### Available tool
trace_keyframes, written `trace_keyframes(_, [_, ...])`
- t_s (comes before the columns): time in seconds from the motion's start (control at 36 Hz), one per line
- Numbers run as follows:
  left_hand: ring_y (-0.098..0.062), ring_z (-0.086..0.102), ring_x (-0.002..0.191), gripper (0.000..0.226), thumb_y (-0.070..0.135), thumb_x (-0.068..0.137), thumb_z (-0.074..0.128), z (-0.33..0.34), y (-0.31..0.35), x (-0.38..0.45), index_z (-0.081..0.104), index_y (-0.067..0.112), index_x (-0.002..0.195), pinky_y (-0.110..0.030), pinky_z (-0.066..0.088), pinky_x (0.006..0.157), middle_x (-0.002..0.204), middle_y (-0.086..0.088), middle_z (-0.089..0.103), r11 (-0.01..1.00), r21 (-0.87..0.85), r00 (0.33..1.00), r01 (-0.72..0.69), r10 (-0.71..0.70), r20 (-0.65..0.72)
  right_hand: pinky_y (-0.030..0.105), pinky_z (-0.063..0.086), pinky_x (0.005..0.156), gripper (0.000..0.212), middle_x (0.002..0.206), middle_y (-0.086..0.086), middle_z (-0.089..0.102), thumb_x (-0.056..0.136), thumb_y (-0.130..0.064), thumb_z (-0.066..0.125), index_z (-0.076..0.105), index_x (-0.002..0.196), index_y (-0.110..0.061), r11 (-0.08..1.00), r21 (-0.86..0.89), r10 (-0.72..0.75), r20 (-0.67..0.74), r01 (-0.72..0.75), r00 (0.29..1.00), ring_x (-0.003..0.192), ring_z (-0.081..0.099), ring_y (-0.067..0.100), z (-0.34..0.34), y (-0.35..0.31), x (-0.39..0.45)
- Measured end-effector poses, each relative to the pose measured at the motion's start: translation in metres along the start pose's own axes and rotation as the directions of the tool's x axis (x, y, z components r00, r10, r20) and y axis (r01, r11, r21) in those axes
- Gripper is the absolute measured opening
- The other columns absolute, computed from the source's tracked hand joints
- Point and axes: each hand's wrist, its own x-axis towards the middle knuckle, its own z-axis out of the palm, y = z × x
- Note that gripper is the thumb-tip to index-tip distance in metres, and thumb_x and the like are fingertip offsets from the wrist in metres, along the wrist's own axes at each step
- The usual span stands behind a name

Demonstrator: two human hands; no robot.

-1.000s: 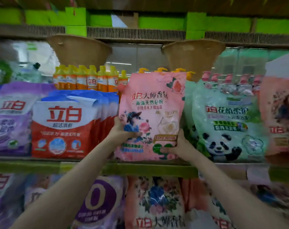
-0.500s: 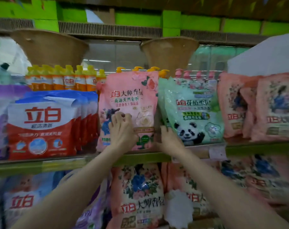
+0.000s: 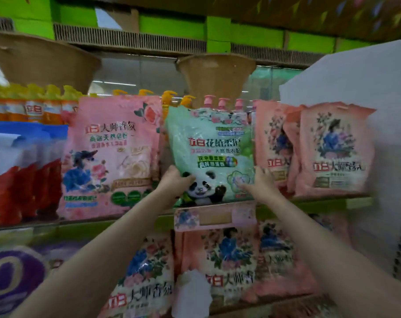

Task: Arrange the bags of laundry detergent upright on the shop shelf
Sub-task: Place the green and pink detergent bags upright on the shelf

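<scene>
Green panda bag (image 3: 208, 154) of laundry detergent, head view: it is being held upright on the upper shelf (image 3: 321, 203), slightly tilted, its lower edge being kept at the shelf's front lip. It is being gripped at its lower left corner by the left hand (image 3: 175, 183), whose thumb is being laid over the front face beside the panda print. Its lower right corner is being held by the right hand (image 3: 261, 182), fingers curled round the edge and thumb pressed on the front. Both forearms are being raised from the near bottom of the frame.

Just to the left, a pink floral bag (image 3: 112, 157) is being displayed upright on the same shelf, touching or nearly touching the green bag; which cannot be told. Further left, red and blue bags (image 3: 23, 175) are being kept in a row. To the right, two salmon-pink bags (image 3: 332, 150) are being stood upright, overlapping each other. Behind the bags, orange bottles (image 3: 34, 109) and pink pump bottles (image 3: 222, 103) are being stocked at the far side. Below, more pink floral bags (image 3: 229, 260) are being stored on the lower shelf, with a purple bag (image 3: 13, 278) at the far left. Text on all packs is being blurred.
</scene>
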Motion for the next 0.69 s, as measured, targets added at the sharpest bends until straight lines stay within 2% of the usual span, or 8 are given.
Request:
trace_keyframes(0.08, [-0.021,0.054,0.107,0.052,0.02,0.085,0.067,0.017,0.005,0.022,0.039,0.003,0.125,-0.033,0.047,0.09,0.119,0.0,0.052,0.974,-0.215,0.993,0.065,-0.084,-0.08,0.041,0.028,0.114,0.081,0.153,0.013,0.024,0.087,-0.034,0.065,0.02,0.148,-0.006,0.992,0.122,0.021,0.008,-0.022,1.0,0.14,0.027,0.03,-0.012,0.028,0.025])
trace_keyframes(0.17, [-0.028,0.058,0.106,0.051,0.005,0.082,0.066,0.032,0.008,0.039,0.042,0.0,0.127,-0.034,0.05,0.087,0.116,-0.008,0.056,0.919,-0.389,0.963,0.068,-0.162,-0.214,0.039,0.048,0.089,0.071,0.135,0.0,0.046,0.084,-0.027,0.07,0.031,0.14,-0.011,0.871,0.482,0.022,0.16,-0.098,0.987,0.115,0.049,0.022,-0.013,0.045,0.047])
trace_keyframes(0.22, [-0.028,0.059,0.097,0.041,0.001,0.081,0.064,0.039,0.01,0.043,0.049,0.001,0.12,-0.032,0.049,0.08,0.104,-0.01,0.057,0.906,-0.42,0.937,0.05,-0.188,-0.293,0.035,0.051,0.079,0.069,0.123,0.0,0.051,0.077,-0.021,0.077,0.038,0.132,-0.011,0.748,0.643,-0.034,0.285,-0.165,0.958,0.105,0.052,0.018,-0.007,0.042,0.057])
trace_keyframes(0.31, [-0.04,0.064,0.094,0.02,0.012,0.072,0.065,0.043,-0.011,0.065,0.063,0.009,0.091,-0.048,0.055,0.08,0.097,-0.021,0.066,0.902,-0.433,0.873,-0.006,-0.206,-0.442,0.022,0.045,0.065,0.049,0.105,0.005,0.056,0.081,0.003,0.068,0.049,0.125,-0.005,0.672,0.736,-0.06,0.17,-0.086,0.984,0.101,0.059,0.024,-0.002,0.03,0.067])
trace_keyframes(0.39, [-0.047,0.064,0.089,0.014,0.019,0.068,0.064,0.04,-0.045,0.096,0.063,0.006,0.074,-0.057,0.053,0.075,0.092,-0.032,0.065,0.926,-0.378,0.827,0.014,-0.224,-0.515,0.015,0.046,0.053,0.034,0.098,0.007,0.064,0.081,0.0,0.068,0.059,0.113,-0.003,0.634,0.772,-0.134,0.044,0.051,0.99,0.079,0.062,0.017,0.0,0.028,0.077])
trace_keyframes(0.5, [-0.023,0.055,0.077,0.03,0.025,0.094,0.055,0.023,-0.006,0.061,0.06,0.004,0.072,-0.032,0.047,0.063,0.076,-0.018,0.058,0.911,-0.41,0.868,0.03,-0.227,-0.441,0.01,0.047,0.058,0.017,0.085,-0.003,0.064,0.083,-0.011,0.07,0.058,0.095,-0.014,0.669,0.736,-0.235,0.077,0.103,0.969,0.074,0.059,0.01,0.003,0.035,0.085])
trace_keyframes(0.61, [-0.024,0.061,0.088,0.025,0.032,0.087,0.065,0.003,0.013,0.074,0.066,0.011,0.101,-0.037,0.052,0.079,0.095,-0.013,0.065,0.869,-0.486,0.894,-0.09,-0.144,-0.424,0.028,0.049,0.085,0.042,0.106,0.003,0.066,0.079,-0.027,0.074,0.057,0.114,-0.012,0.635,0.767,-0.249,0.097,0.087,0.964,0.099,0.061,0.019,-0.006,0.027,0.112])
trace_keyframes(0.69, [-0.029,0.065,0.092,0.034,0.023,0.083,0.068,-0.011,0.03,0.099,0.06,0.007,0.112,-0.047,0.055,0.085,0.106,-0.017,0.067,0.85,-0.506,0.909,-0.149,-0.084,-0.409,0.033,0.046,0.089,0.06,0.112,0.006,0.062,0.082,-0.014,0.071,0.042,0.135,-0.009,0.506,0.862,-0.206,0.074,0.042,0.976,0.104,0.057,0.022,-0.019,0.009,0.132])
